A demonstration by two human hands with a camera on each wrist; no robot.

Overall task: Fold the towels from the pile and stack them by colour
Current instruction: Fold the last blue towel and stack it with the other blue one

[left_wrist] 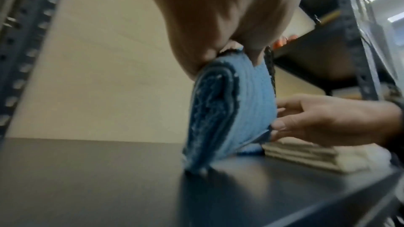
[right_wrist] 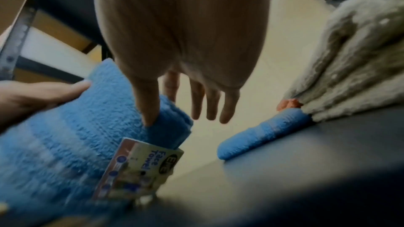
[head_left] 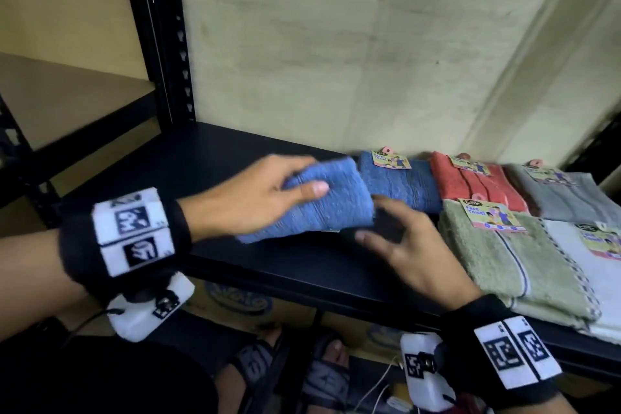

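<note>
Clearly the folding of this piece is done and the stacking step is in hand. The left hand (head_left: 248, 198) grips a folded blue towel (head_left: 312, 202), thumb on top and fingers curled under its far edge, and holds it tilted with one end low over the black shelf (head_left: 208, 158). It hangs just left of the blue stack (head_left: 400, 185), overlapping that stack's near corner but not yet lying on it. The right hand (head_left: 403, 245) holds nothing: its fingers are spread and nearly straight, and it sits just in front of the blue stack, its thumb against the towel's right end.

Right of the blue stack, along the wall, lie a red stack (head_left: 470, 185) and a grey stack (head_left: 564, 195); in front of those lie a green stack (head_left: 497, 255) and a white stack (head_left: 588, 272).

I judge the next move calls for carrying the towel rightward onto the blue stack, laid flat with edges squared, the free hand steadying the folds so they do not spring open.

The left wrist view shows the towel's layered folded end (left_wrist: 210, 118) standing almost upright, its low corner close to or touching the shelf, which the head view hides. The right wrist view shows a paper label (right_wrist: 140, 170) hanging below the towel, unseen elsewhere. Only the head view shows the full run of colours.
</note>
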